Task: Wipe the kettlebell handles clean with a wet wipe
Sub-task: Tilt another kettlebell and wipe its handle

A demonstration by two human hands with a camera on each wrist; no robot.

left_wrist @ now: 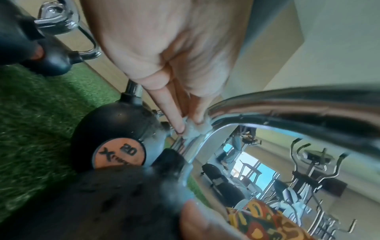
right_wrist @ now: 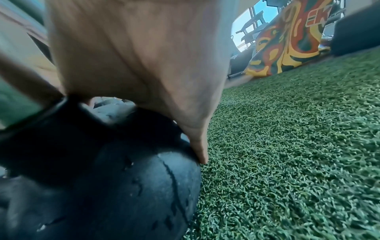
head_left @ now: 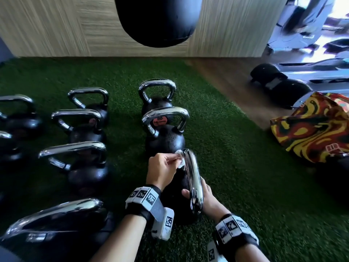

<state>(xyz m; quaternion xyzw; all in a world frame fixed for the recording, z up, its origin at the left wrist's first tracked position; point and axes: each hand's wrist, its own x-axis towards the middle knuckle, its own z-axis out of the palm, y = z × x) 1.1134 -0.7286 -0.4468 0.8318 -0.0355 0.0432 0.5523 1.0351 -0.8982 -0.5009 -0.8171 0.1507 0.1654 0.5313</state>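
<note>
The nearest black kettlebell [head_left: 181, 203] stands on green turf, its chrome handle [head_left: 193, 178] running away from me. My left hand [head_left: 174, 161] pinches a small white wet wipe [head_left: 179, 160] against the far bend of that handle. In the left wrist view the fingertips [left_wrist: 180, 128] press the wipe [left_wrist: 194, 130] onto the chrome handle [left_wrist: 287, 104]. My right hand [head_left: 205, 193] grips the near end of the handle, thumb over the left side. In the right wrist view a finger [right_wrist: 200, 151] lies on the round black body [right_wrist: 115, 186].
Several more chrome-handled kettlebells [head_left: 83, 127] stand to the left and ahead; one [left_wrist: 119, 154] has an orange "20" label. A black punching bag [head_left: 156, 19] hangs ahead. A colourful patterned bag [head_left: 311, 127] and gym machines [head_left: 311, 70] are at the right.
</note>
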